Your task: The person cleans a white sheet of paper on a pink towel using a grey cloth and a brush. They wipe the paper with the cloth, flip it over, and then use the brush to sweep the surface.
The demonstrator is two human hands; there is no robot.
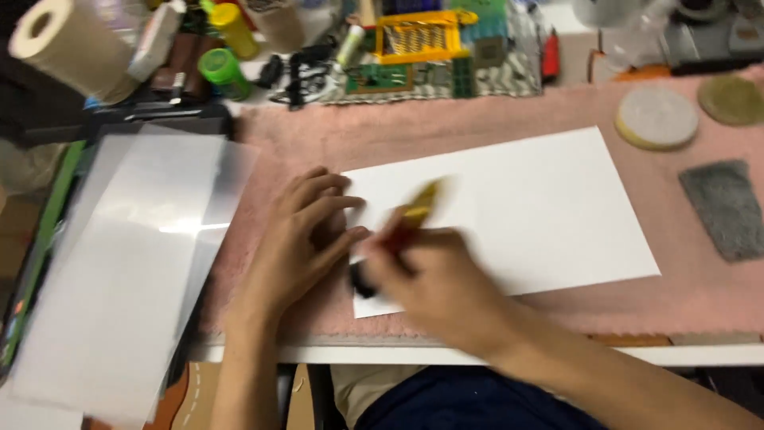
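Note:
A white sheet of paper [525, 203] lies on a pink fuzzy mat [446, 135]. My left hand [302, 239] rests with fingers spread on the sheet's near left corner, pressing it down. My right hand [434, 283], blurred by motion, grips a red and yellow pen-like tool [410, 219] whose dark tip [362, 280] sits at the paper's left edge, just beside my left fingers.
A large translucent plastic sheet [135, 263] lies at the left. Two round discs [656, 117] and a grey felt patch [726, 209] sit at the right. At the back are a paper roll [68, 48], bottles, a yellow crate [418, 36] and clutter.

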